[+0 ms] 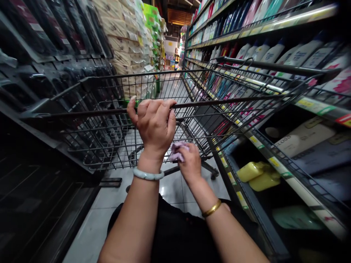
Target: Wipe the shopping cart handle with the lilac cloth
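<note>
The left hand (155,124) is curled over a dark, slender metal bar (219,102), little finger lifted and the rest bent around it. The right hand (191,160) is drawn into a pinch on a crumpled lilac cloth (175,155), with no visible gap between fingers and fabric. The cloth sits below the bar, down and to the right of the left hand; the right hand is the nearer, holding it. The bar's long axis runs crosswise, left to right, while the cloth (too bunched to show any axis) pokes out leftward from the fingertips. Whether it touches the wires behind, I cannot tell.

The bar edges a dark wire-mesh shopping cart (109,142). Counting outward: two hands, one cloth, one cart, one pale green bangle (148,174) on the left wrist, one gold-coloured bracelet (212,208) on the right forearm. Two yellow plastic bottles (250,171) lie on the low right shelf; the stacked cream-coloured packs (124,54) at left are too many to count.
</note>
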{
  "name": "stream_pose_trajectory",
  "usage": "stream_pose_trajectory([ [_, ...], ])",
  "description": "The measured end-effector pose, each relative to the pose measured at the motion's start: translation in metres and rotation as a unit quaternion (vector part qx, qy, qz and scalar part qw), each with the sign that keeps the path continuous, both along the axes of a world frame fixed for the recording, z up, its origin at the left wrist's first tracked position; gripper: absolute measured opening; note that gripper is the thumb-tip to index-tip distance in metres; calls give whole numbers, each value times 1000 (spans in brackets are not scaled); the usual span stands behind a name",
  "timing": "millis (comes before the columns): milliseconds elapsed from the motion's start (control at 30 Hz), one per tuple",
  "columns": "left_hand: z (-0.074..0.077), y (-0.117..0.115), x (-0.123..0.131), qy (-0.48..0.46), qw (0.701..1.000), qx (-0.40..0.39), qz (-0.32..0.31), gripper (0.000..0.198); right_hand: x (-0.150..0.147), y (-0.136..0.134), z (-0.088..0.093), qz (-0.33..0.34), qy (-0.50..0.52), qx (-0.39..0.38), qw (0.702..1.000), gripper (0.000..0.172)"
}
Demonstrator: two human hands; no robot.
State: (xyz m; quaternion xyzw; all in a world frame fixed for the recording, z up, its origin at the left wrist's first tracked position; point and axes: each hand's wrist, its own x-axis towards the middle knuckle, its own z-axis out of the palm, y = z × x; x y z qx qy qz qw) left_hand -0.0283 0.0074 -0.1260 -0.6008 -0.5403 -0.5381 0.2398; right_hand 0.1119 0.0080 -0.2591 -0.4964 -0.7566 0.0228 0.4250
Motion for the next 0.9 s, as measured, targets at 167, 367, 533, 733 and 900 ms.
stream_pose_trajectory([
  [167,0,0,-1,6,1000,18,-8,31,34,17,22,-62,66,76,993,24],
  [367,5,-7,2,-17,999,19,-34,34,-4,1,-7,-42,-31,-76,996,24],
  [533,9,-16,14,-20,997,38,-71,35,25,11,27,-34,67,27,997,30],
  [733,2,-14,35,15,993,25,-118,31,42,23,24,-117,86,40,989,28],
  [900,-10,-8,46,17,995,16,-93,29,17,12,13,-21,-4,-10,1000,26],
])
